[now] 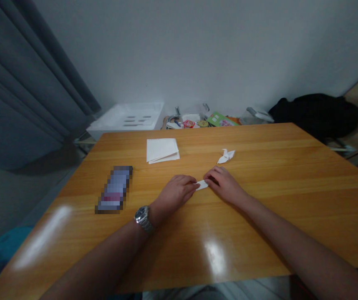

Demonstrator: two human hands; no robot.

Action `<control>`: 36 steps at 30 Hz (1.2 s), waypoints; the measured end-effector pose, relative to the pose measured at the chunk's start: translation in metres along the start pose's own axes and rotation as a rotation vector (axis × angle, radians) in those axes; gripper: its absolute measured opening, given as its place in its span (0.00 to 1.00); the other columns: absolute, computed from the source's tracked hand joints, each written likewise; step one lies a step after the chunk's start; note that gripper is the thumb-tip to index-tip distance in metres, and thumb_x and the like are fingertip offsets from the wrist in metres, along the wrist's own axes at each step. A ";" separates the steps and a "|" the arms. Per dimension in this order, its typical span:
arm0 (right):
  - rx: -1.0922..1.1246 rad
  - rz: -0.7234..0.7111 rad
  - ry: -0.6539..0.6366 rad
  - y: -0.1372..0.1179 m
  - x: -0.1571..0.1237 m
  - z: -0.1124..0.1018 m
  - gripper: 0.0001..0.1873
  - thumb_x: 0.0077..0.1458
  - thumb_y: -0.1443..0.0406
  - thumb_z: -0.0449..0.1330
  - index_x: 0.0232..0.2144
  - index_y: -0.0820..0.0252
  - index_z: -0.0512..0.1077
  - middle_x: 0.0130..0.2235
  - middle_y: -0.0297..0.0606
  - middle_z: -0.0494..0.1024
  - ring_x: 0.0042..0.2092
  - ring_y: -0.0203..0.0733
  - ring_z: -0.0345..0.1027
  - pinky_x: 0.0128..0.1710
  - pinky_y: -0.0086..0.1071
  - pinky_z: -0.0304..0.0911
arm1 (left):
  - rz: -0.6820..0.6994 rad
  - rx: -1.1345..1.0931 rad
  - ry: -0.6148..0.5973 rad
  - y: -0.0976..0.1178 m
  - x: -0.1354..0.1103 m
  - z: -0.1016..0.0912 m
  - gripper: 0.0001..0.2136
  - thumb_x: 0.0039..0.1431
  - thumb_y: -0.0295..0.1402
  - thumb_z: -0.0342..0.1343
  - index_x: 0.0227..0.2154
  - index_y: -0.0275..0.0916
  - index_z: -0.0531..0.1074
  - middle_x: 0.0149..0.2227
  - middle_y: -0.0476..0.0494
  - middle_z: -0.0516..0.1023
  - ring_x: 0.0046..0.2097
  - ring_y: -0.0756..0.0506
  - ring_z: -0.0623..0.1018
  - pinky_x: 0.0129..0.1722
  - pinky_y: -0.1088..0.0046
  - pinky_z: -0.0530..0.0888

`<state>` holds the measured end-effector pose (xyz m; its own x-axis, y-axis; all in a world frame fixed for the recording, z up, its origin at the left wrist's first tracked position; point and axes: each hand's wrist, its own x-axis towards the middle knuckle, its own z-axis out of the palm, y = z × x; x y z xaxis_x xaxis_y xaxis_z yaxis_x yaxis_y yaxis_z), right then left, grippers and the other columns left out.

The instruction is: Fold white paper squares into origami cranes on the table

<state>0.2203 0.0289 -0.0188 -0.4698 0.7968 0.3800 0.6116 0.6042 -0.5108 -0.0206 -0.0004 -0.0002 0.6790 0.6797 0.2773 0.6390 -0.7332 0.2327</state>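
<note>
The left hand (175,193) and right hand (224,185) are holding a small white paper strip (202,185) near the frame's middle; their fingers are pressing together on its ends, keeping it flat on the wooden counter (260,166); a folded paper bird (226,156) is sitting just above.

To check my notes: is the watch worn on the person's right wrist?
No, the silver wristwatch is on the left wrist, not on the right one.

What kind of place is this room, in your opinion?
Probably a room in a home: a honey-brown wooden table, a long grey fabric curtain, and a black cloth bundle lying behind the table.
</note>
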 end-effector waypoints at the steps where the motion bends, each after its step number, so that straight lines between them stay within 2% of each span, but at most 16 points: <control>1: -0.001 -0.004 0.005 -0.001 0.000 -0.001 0.06 0.65 0.64 0.57 0.37 0.57 0.74 0.39 0.41 0.75 0.43 0.47 0.67 0.44 0.41 0.65 | -0.005 0.012 -0.001 0.000 0.000 -0.001 0.12 0.70 0.32 0.51 0.51 0.42 0.75 0.51 0.42 0.77 0.50 0.42 0.75 0.52 0.62 0.70; 4: -0.010 -0.036 0.015 -0.007 0.001 -0.003 0.09 0.67 0.63 0.55 0.41 0.57 0.75 0.42 0.44 0.76 0.45 0.48 0.69 0.47 0.44 0.67 | -0.036 0.051 0.007 0.001 0.000 -0.002 0.12 0.69 0.33 0.52 0.51 0.43 0.75 0.50 0.42 0.77 0.50 0.42 0.75 0.51 0.62 0.71; 7: -0.038 -0.097 -0.025 -0.014 0.001 -0.005 0.14 0.67 0.61 0.54 0.52 0.55 0.73 0.51 0.46 0.76 0.54 0.51 0.69 0.55 0.49 0.65 | -0.096 0.085 0.022 -0.001 0.000 -0.003 0.12 0.69 0.32 0.53 0.51 0.42 0.75 0.49 0.41 0.77 0.49 0.41 0.75 0.51 0.62 0.71; 10: -0.104 -0.154 -0.126 -0.018 -0.002 -0.002 0.23 0.68 0.58 0.53 0.63 0.55 0.65 0.62 0.47 0.69 0.64 0.52 0.62 0.63 0.52 0.59 | -0.137 0.102 0.037 -0.001 0.001 -0.003 0.12 0.69 0.31 0.52 0.52 0.42 0.75 0.49 0.41 0.77 0.50 0.41 0.75 0.51 0.61 0.71; 13: -0.174 -0.158 -0.223 -0.020 -0.005 0.003 0.29 0.69 0.55 0.50 0.68 0.57 0.57 0.69 0.47 0.60 0.69 0.52 0.52 0.67 0.53 0.52 | -0.145 0.111 0.027 -0.001 0.001 -0.004 0.13 0.70 0.31 0.51 0.54 0.41 0.74 0.49 0.41 0.78 0.50 0.41 0.76 0.51 0.62 0.71; 16: -0.203 -0.139 -0.269 -0.021 -0.008 0.006 0.31 0.69 0.53 0.48 0.69 0.58 0.54 0.70 0.46 0.56 0.71 0.51 0.48 0.69 0.54 0.48 | -0.144 0.106 0.007 0.000 0.001 -0.006 0.13 0.70 0.31 0.50 0.53 0.40 0.74 0.48 0.40 0.79 0.49 0.42 0.76 0.51 0.62 0.72; 22: -0.209 -0.138 -0.265 -0.021 -0.011 0.007 0.32 0.70 0.52 0.47 0.70 0.57 0.52 0.70 0.46 0.56 0.71 0.50 0.48 0.69 0.53 0.48 | -0.088 0.115 -0.003 0.009 0.000 -0.012 0.11 0.69 0.32 0.52 0.49 0.39 0.74 0.46 0.39 0.80 0.48 0.41 0.77 0.51 0.62 0.71; 27: -0.227 -0.130 -0.265 -0.021 -0.012 0.008 0.32 0.70 0.52 0.45 0.71 0.56 0.50 0.70 0.45 0.55 0.71 0.49 0.47 0.69 0.52 0.48 | -0.087 0.165 -0.024 0.019 0.000 -0.016 0.12 0.68 0.36 0.54 0.50 0.37 0.72 0.47 0.38 0.79 0.48 0.39 0.77 0.52 0.59 0.70; 32: -0.248 -0.116 -0.295 -0.022 -0.011 0.007 0.32 0.71 0.51 0.43 0.70 0.59 0.51 0.70 0.46 0.54 0.71 0.49 0.47 0.69 0.51 0.48 | -0.104 0.173 -0.040 0.020 -0.002 -0.015 0.14 0.68 0.36 0.53 0.52 0.36 0.72 0.50 0.37 0.79 0.49 0.39 0.76 0.52 0.59 0.70; 36: -0.260 -0.079 -0.257 -0.014 -0.012 0.005 0.33 0.71 0.52 0.44 0.71 0.60 0.50 0.71 0.46 0.53 0.71 0.49 0.46 0.70 0.50 0.48 | -0.111 0.172 -0.033 0.018 -0.003 -0.013 0.13 0.69 0.36 0.53 0.51 0.37 0.73 0.52 0.38 0.78 0.49 0.38 0.76 0.52 0.58 0.70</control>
<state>0.2147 0.0107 -0.0204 -0.6461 0.7399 0.1872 0.6931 0.6715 -0.2622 -0.0157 -0.0156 0.0152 0.6105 0.7588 0.2270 0.7612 -0.6413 0.0965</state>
